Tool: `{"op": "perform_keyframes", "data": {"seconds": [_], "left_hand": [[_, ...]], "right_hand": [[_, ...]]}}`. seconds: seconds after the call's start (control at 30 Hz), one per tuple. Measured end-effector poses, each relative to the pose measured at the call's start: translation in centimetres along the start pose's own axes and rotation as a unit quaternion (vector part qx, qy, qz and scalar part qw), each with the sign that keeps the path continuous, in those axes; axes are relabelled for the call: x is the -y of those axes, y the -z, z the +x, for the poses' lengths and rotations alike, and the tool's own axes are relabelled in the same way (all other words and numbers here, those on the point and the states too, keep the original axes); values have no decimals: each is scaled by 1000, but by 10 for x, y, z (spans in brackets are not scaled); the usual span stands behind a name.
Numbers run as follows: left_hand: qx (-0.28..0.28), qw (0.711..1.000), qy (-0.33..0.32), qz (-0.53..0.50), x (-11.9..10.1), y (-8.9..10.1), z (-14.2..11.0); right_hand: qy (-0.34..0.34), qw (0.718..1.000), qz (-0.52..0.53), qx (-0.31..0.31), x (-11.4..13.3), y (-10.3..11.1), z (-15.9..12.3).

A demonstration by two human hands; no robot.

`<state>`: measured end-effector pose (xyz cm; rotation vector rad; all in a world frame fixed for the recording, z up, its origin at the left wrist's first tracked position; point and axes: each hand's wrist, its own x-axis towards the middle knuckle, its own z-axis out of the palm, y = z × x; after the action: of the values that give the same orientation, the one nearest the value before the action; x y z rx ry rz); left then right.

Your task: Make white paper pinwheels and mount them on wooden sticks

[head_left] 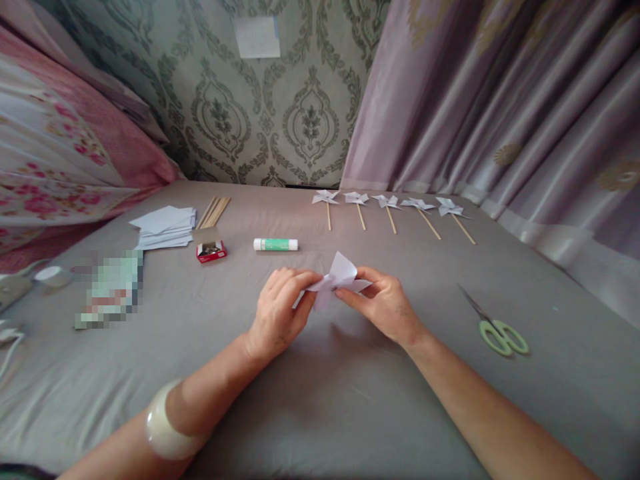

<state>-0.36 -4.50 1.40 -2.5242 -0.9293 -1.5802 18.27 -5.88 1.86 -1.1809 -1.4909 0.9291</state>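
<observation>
Grey cloth point(310, 427) lies beneath a white folded-paper pinwheel point(343, 268), to the near right of the green-and-white cylindrical glue stick point(275, 245), pinched by fingers of the left hand point(279, 308) and right hand point(389, 305), where light, even pressure should best spare its blades.

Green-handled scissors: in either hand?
No, the scissors lie on the grey sheet while the left hand and right hand hold the white paper pinwheel.

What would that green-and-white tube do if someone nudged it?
The tube would probably roll, being round and lying on its side. The faintly wrinkled cloth under it might slow it. Its smooth-looking surface suggests it may feel slightly slippery.
</observation>
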Motion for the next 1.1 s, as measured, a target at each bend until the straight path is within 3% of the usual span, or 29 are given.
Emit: {"op": "perform_keyframes", "data": {"seconds": [0.1, 0.23, 0.6, 0.87, 1.0, 1.1], "left_hand": [[8, 1000, -28, -5, -2, 3, 2], [10, 999, -26, -22, -2, 3, 3], [27, 997, -73, 12, 2, 3, -1], [56, 997, -60, -10, -1, 2, 2], [81, 996, -12, -29, 0, 0, 1], [100, 993, 19, -54, 1, -1, 1]], "right_hand": [[116, 992, -40, -28, 3, 1, -2], [253, 961, -92, -63, 9, 5, -4], [372, 886, -262, -85, 6, 14, -4], [372, 887, -272, -37, -1, 13, -5], [326, 917, -230, -28, -4, 8, -3], [249, 952, -174, -38, -7, 3, -2]]}}
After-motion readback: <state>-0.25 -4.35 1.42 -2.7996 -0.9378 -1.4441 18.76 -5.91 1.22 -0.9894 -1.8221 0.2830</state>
